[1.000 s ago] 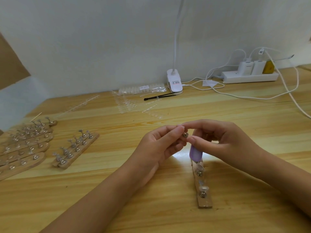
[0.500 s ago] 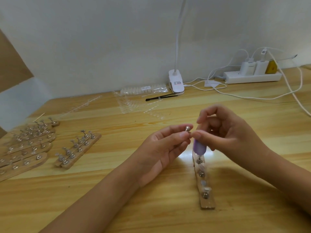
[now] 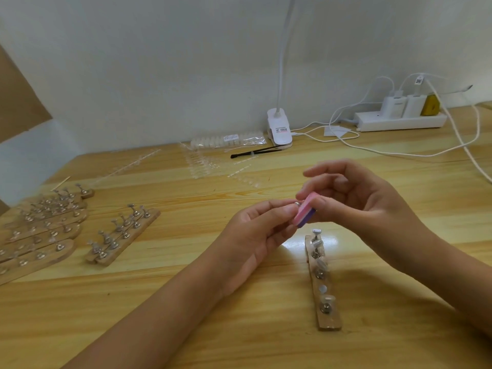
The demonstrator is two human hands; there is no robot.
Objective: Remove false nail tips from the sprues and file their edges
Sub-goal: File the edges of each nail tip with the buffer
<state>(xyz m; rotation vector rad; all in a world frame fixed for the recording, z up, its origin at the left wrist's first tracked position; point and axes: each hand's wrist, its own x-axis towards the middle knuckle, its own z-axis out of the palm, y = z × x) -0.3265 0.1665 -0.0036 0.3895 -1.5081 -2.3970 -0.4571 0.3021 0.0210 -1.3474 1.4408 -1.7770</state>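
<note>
My left hand (image 3: 262, 230) pinches a small metal nail stand (image 3: 296, 205) between thumb and fingertips; whether a clear tip sits on it I cannot tell. My right hand (image 3: 354, 201) holds a pink and purple file block (image 3: 304, 213) tilted against that stand. Below the hands lies a wooden strip (image 3: 327, 319) with metal stands and clear nail tips on it. Clear sprues (image 3: 202, 166) with nail tips lie farther back on the table.
Several wooden strips with stands (image 3: 123, 235) lie at the left, more (image 3: 40, 235) at the far left edge. A bag of tips (image 3: 229, 141), a black brush (image 3: 254, 153), a white lamp clip (image 3: 279, 130), a power strip (image 3: 399, 121) and cables (image 3: 399, 154) line the back.
My right hand has turned the file block, so its pink face now shows against the stand. Both hands have risen slightly above the wooden strip.
</note>
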